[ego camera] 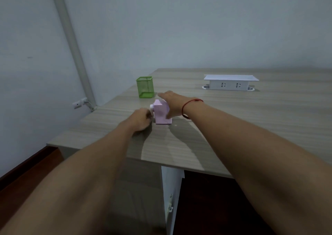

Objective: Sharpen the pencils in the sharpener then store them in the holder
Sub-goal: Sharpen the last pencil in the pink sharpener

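Note:
A pink desk sharpener [162, 114] stands on the wooden table [233, 120]. My right hand [173, 103] lies over its top and right side, thumb down its front, holding it. My left hand [142, 120] is closed at the sharpener's left side, on the white crank handle [152, 107]. A green mesh holder [145, 87] stands just behind, to the left, and looks empty. No pencil shows in this view; whether one sits in the sharpener is hidden by my hands.
A white socket box [230, 82] is set into the table at the back right. The table's left and front edges lie close to the sharpener. A wall socket [79, 103] and a pipe [71, 42] are on the left wall.

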{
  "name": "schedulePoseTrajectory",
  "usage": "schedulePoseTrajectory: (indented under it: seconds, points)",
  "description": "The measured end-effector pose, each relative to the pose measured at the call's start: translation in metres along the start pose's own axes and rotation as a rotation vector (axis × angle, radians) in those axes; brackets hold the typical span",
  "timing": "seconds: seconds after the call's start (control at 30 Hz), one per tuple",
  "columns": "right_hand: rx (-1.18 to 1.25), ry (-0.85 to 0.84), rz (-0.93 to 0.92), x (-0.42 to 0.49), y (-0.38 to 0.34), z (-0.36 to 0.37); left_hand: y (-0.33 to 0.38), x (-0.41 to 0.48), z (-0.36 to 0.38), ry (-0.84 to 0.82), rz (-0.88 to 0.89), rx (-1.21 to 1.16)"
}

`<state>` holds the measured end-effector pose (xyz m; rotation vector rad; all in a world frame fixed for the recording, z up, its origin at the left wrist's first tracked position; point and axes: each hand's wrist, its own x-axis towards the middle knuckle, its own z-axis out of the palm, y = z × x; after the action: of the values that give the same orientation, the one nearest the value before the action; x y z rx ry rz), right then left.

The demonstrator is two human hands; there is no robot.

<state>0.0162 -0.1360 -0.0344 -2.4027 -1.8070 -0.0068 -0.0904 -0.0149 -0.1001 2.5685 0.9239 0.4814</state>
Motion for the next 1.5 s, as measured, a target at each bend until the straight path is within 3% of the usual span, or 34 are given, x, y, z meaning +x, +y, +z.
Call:
schedulePoseTrajectory:
  seconds: [0.47, 0.7, 0.9, 1.03, 1.37, 1.5]
  points:
    - [-0.001, 0.245, 0.078, 0.029, -0.016, 0.047, -0.016, 0.016, -0.011, -0.019, 0.275, 0.472]
    - [-0.021, 0.217, 0.065, 0.028, -0.007, 0.044, 0.013, 0.027, -0.059, 0.145, 0.445, 0.622]
    - [-0.049, 0.189, 0.042, 0.025, -0.014, 0.040, 0.011, -0.004, -0.055, 0.204, 0.415, 0.501]
    - [-0.054, 0.183, 0.041, 0.023, -0.016, 0.038, 0.014, -0.032, -0.051, 0.233, 0.504, 0.413]
    - [-0.043, 0.228, 0.011, 0.026, -0.014, 0.044, 0.001, -0.030, -0.015, -0.096, 0.246, 0.441]
    - [-0.036, 0.259, 0.017, 0.029, -0.012, 0.049, 0.000, 0.004, -0.019, -0.099, 0.227, 0.538]
